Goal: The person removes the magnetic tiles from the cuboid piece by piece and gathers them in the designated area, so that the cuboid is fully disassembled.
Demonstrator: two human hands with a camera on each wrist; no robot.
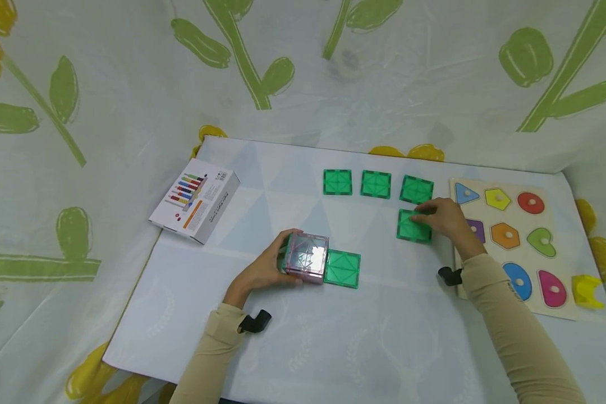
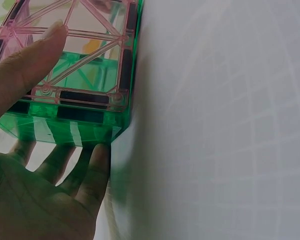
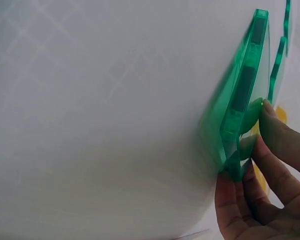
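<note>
Lying at the left of the white table (image 1: 384, 314), a printed white box (image 1: 194, 199) is showing a colorful picture on top. Next, the left hand (image 1: 264, 264) is gripping a pink-and-green block (image 1: 308, 255), its thumb crossing a pink face and its fingers bracing the green part. One green tile (image 1: 342, 269) is resting flat just beside that block's right side. Farther back, three green tiles (image 1: 376, 184) are forming a spaced row. Just in front of the row's right end, the right hand (image 1: 445, 220) is pinching another green tile (image 1: 408, 226) between thumb and fingers; whether that tile is touching the table, one cannot tell. Beyond the hand, a shape board (image 1: 532, 262) is lying under the right forearm, and a yellow piece (image 1: 587, 291) is sitting at its right edge.
</note>
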